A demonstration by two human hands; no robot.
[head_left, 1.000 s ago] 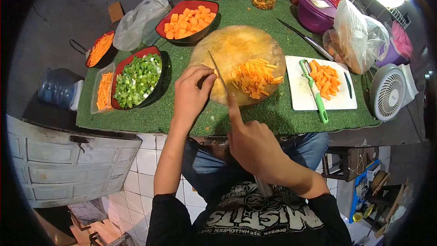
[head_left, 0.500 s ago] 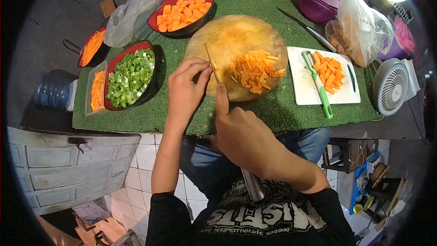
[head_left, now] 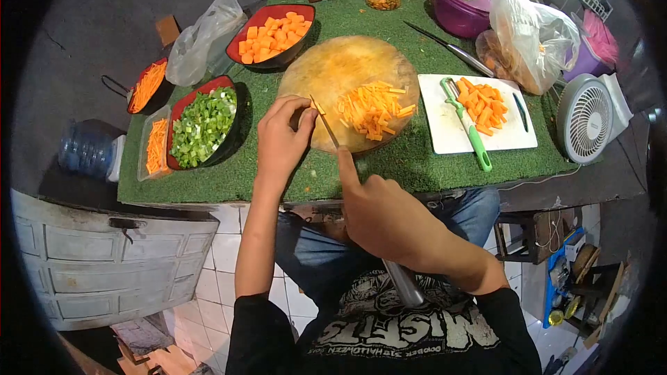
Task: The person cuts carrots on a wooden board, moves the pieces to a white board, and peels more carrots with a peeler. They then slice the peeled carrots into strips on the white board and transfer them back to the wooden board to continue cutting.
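On the round wooden board (head_left: 333, 55) my left hand (head_left: 283, 135) rests at the left edge, fingers bent and pressed together by a small orange carrot piece (head_left: 318, 107). Most of what those fingers hold is hidden. My right hand (head_left: 381, 215) grips a knife (head_left: 324, 123), index finger stretched along its back. The blade slants up and left, its tip beside my left fingertips. A heap of thin carrot sticks (head_left: 376, 107) lies on the board's right part.
Left of the board are a bowl of green onions (head_left: 186, 101), carrot strips (head_left: 157, 147) and a bowl of carrot cubes (head_left: 305, 10). To the right are a white board (head_left: 439, 140) with a green peeler (head_left: 475, 137) and carrot chunks, another knife (head_left: 469, 58) and a fan (head_left: 589, 123).
The view has shifted, so the table items sit differently in the frame. The knife blade now slants more to the left, its tip closer to my left fingertips.
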